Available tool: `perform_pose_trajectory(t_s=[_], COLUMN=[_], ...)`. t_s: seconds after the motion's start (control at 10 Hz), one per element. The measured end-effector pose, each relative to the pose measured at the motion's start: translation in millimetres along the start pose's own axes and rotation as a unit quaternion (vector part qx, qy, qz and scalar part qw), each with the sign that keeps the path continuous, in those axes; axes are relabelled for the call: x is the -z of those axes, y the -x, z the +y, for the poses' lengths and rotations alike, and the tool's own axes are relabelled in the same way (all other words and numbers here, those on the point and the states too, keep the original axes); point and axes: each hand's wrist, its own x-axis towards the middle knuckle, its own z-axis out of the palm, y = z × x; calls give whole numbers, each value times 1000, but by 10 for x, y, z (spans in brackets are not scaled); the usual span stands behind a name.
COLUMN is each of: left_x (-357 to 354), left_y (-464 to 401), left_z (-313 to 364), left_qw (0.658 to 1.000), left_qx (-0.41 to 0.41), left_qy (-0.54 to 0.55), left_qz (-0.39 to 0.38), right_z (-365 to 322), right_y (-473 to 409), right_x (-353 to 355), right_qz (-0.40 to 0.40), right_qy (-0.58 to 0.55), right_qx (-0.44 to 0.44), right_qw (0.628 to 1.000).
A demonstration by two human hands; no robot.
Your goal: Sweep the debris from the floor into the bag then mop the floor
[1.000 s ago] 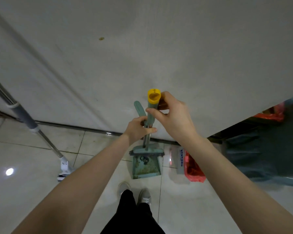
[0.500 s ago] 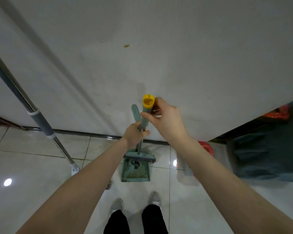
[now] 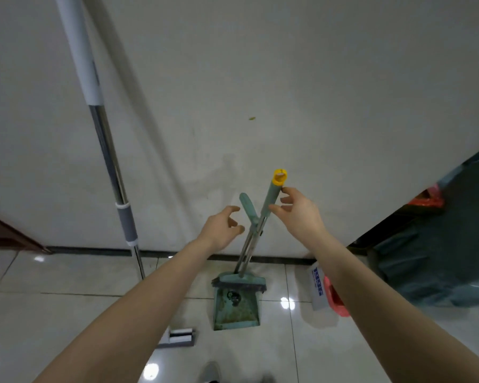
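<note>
Around the broom (image 3: 271, 197), both hands, left hand (image 3: 221, 227) and right hand (image 3: 299, 214), now unclenched.

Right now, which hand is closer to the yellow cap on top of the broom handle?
Right. The right hand is open just below and beside the yellow cap, fingertips at the green grip. The left hand is open lower down, left of the crossed handles.

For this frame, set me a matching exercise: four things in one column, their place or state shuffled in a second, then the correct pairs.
Things:
1. broom handle
2. dustpan
3. mop pole
4. left hand

Places or states:
A. flat on the floor tiles
B. yellow-capped, beside the right hand's fingertips
C. open, holding nothing
D. leaning on the wall, far left

Pairs: 1-B, 2-A, 3-D, 4-C
</note>
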Motion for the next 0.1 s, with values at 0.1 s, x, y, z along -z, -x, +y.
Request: perform_pose_trajectory(t_s=[0.1], left_x=[137], left_y=[324], left_z=[-146], left_qw=[1000], left_qx=[15], left_qy=[8], left_qz=[22], right_z=[21], right_y=[282], right_x=[-26], right_qz=[-4], right_qy=[35], right_qx=[-17], right_qw=[999])
